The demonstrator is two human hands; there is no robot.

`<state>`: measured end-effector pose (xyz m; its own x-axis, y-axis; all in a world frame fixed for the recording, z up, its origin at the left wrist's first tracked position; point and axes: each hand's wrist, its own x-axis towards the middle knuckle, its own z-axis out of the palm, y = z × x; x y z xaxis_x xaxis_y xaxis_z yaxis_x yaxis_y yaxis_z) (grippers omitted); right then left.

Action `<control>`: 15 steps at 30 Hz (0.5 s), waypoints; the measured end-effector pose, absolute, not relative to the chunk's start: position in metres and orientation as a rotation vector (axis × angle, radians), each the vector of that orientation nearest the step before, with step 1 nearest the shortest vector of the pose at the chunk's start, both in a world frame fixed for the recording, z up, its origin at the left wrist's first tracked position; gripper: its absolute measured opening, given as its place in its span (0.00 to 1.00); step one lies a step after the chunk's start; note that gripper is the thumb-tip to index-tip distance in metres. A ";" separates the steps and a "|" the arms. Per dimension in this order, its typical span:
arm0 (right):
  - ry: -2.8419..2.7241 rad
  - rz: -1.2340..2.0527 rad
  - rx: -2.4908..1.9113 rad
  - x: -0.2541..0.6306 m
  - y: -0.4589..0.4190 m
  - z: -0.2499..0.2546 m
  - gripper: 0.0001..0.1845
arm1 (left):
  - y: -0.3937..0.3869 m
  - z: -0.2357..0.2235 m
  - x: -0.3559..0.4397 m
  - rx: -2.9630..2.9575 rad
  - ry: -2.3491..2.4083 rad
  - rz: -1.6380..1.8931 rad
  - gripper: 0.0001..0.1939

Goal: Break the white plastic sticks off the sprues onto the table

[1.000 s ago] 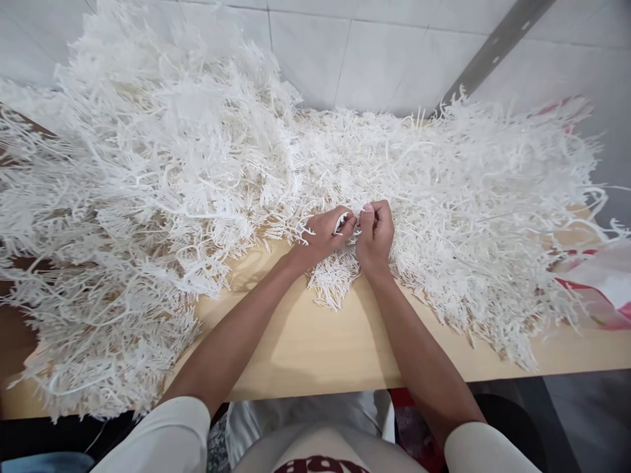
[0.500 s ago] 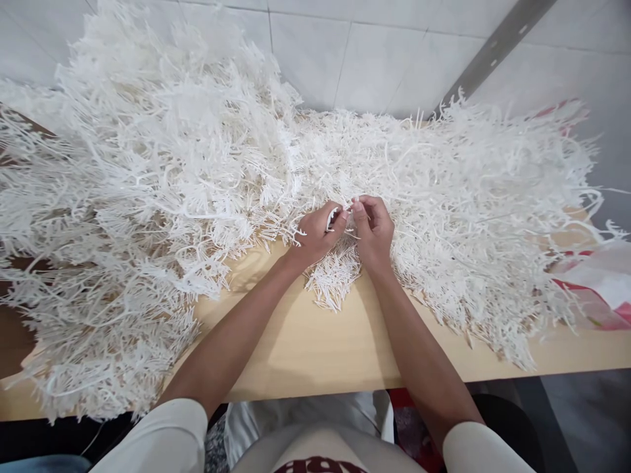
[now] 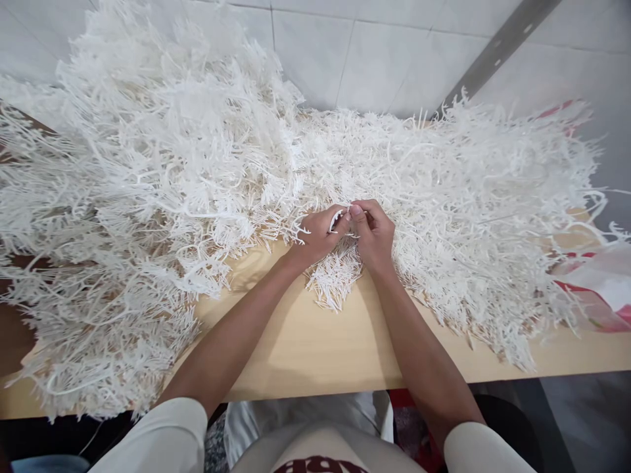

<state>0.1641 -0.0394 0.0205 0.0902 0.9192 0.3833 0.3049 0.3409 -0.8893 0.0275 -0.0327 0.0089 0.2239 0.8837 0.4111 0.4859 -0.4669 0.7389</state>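
Note:
My left hand is closed around a thin white branched plastic strand. Part of that strand curves up between thumb and fingers, and its forked end sticks out by the wrist. My right hand pinches with thumb and forefinger at the strand's far tip, right against the left fingertips. The exact spot of the pinch is small and partly covered by the fingers. Below both hands lies a small heap of short white plastic bits.
A tall pile of white branched strands covers the left of the wooden table. Another pile spreads over the right side. A red and white plastic bag lies at the right edge. Behind stand a tiled wall and a metal post.
My right hand's fingers have closed in slightly toward my left fingertips. Both hands stay over the same spot, and the left still holds the strand.

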 end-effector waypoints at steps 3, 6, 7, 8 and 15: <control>-1.428 0.693 -1.187 0.163 -0.042 0.023 0.15 | -0.032 0.008 0.029 2.072 1.238 1.150 0.15; -1.403 0.737 -1.170 0.167 -0.037 0.018 0.16 | -0.031 0.007 0.030 2.090 1.220 1.156 0.15; -1.349 0.739 -1.150 0.169 -0.034 0.015 0.16 | -0.032 0.007 0.030 2.102 1.220 1.146 0.15; -1.284 0.742 -1.129 0.172 -0.030 0.012 0.16 | -0.033 0.008 0.030 2.114 1.220 1.131 0.14; -1.283 0.770 -1.075 0.176 -0.028 0.014 0.14 | -0.038 0.016 0.025 2.000 1.246 1.163 0.14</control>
